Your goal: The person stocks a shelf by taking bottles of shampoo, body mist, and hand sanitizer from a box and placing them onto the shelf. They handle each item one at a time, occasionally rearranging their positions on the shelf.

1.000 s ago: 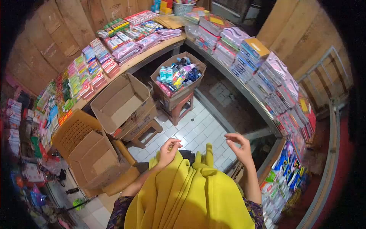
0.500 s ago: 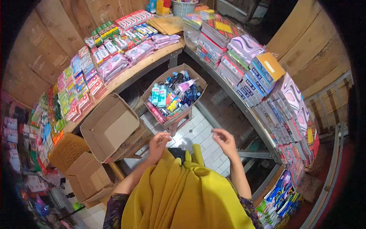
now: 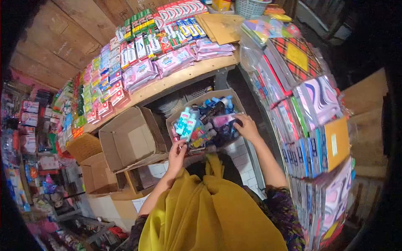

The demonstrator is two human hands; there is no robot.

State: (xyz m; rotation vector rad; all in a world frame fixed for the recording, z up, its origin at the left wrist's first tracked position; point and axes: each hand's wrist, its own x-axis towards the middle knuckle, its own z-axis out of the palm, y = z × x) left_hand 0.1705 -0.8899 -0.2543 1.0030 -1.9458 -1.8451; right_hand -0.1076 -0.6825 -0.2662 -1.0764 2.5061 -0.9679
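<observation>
A cardboard box (image 3: 247, 100) in front of me is filled with bottles and tubes. My left hand (image 3: 176, 154) is at its near left edge, fingers loosely bent and right at the lower end of a teal bottle (image 3: 188, 129). A second teal bottle (image 3: 183, 120) lies beside that one. Over the right side of the box, my right hand (image 3: 248, 129) has its fingers curled at the end of a pink-and-purple tube (image 3: 221, 121). Dark bottles (image 3: 217, 109) lie behind the tube. The right fingertips are partly hidden.
An open cardboard box (image 3: 130, 138) stands to the left, with another box (image 3: 98, 171) below it. Toothpaste boxes (image 3: 182, 12) and pink wipes packs (image 3: 176, 59) line the wooden shelf (image 3: 180, 81). Stacked notebooks (image 3: 318, 100) fill the right-hand shelf. Brown envelopes (image 3: 217, 27) lie at the corner.
Both hands have moved forward from in front of my body to the filled box, the right one onto the tube. The view has shifted, so the shelves appear nearer and lower.
</observation>
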